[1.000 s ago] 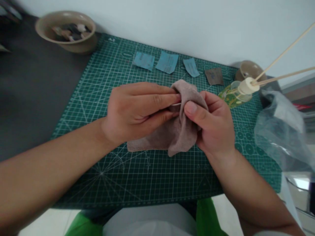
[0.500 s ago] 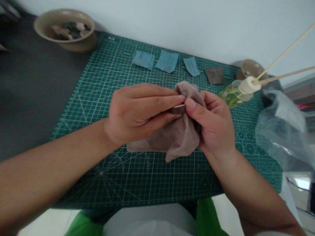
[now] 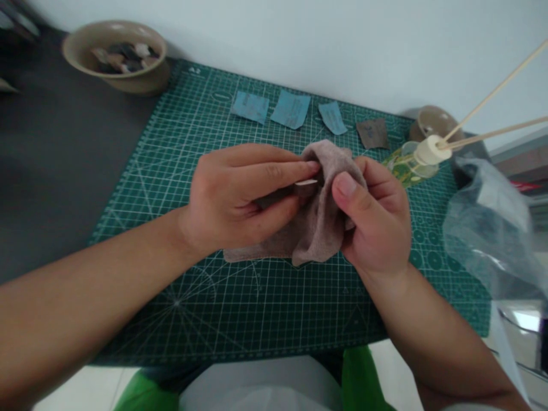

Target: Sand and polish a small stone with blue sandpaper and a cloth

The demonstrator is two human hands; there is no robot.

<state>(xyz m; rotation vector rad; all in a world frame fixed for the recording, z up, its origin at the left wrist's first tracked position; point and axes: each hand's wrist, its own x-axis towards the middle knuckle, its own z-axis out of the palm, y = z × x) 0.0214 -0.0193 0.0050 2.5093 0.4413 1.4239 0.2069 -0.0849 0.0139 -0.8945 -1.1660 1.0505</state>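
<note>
Between the thumb and fingers of my left hand (image 3: 244, 197) is a small dark flat piece (image 3: 306, 186) with a pale upper edge; its kind I cannot make out. A brownish-pink cloth (image 3: 319, 211) is bunched in my right hand (image 3: 374, 211), with the thumb pressing on its fold. The cloth wraps over the right end of the piece and hides it. Part of the cloth hangs below my left fingers, over the green cutting mat (image 3: 257, 308).
Three blue sandpaper scraps (image 3: 291, 108) and one brown scrap (image 3: 372, 133) lie along the mat's back. A bowl of small pieces (image 3: 145, 83) stands back left. At right are a reed diffuser bottle (image 3: 428, 151), a small bowl (image 3: 436, 121) and a clear plastic bag (image 3: 492, 222).
My right thumb has shifted slightly right, off the piece and onto the cloth. The cloth now covers more of the piece, and its lower corner has risen.
</note>
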